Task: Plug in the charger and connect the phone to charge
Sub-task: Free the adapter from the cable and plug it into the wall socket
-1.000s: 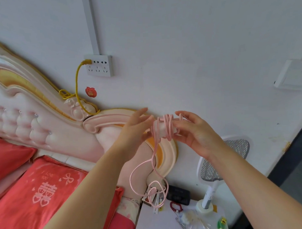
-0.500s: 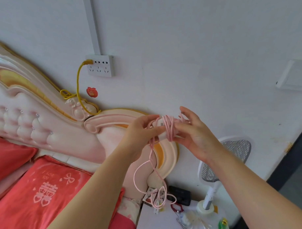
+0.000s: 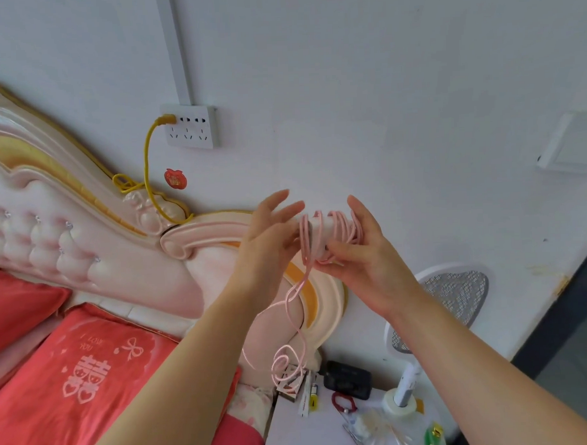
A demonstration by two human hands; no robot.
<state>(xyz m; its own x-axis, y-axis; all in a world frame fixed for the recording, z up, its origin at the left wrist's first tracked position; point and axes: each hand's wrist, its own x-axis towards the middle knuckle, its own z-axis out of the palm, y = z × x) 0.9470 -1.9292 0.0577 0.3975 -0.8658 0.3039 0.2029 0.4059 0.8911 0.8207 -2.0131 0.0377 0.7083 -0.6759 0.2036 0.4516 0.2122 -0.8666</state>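
Right hand (image 3: 366, 253) clamped on the pale charger (image 3: 319, 236), thumb and fingertips pinching its underside, pink cable (image 3: 344, 227) wound round it in several turns. Long axis of the charger roughly level, running leftward from the right fingers toward the left hand (image 3: 269, 236). Left fingers spread and apart, gripping nothing firmly; only the fingertips near or touching the charger's free end and the outermost loop, exact contact hard to tell. Loose tail of the cable dropping straight below the fingers, curling in loops just above the bedside table (image 3: 326, 431). Probably unwinding in hand, with the left hand nearer the loose turns and best placed to peel them off. Wall socket (image 3: 192, 127) up and well to the left of both hands, left hand the nearer; a yellow cord (image 3: 147, 161) already plugged into its leftmost outlet, others free. Phone not surely identified: a dark object (image 3: 347, 378) lies on the table below the fingers, too unclear to name. Readable writing: "I LOVE YOU" on the red pillow (image 3: 88, 379), down-left of the hands, above a double-happiness character; red apple sticker (image 3: 176, 178) on the wall, its mark unreadable.
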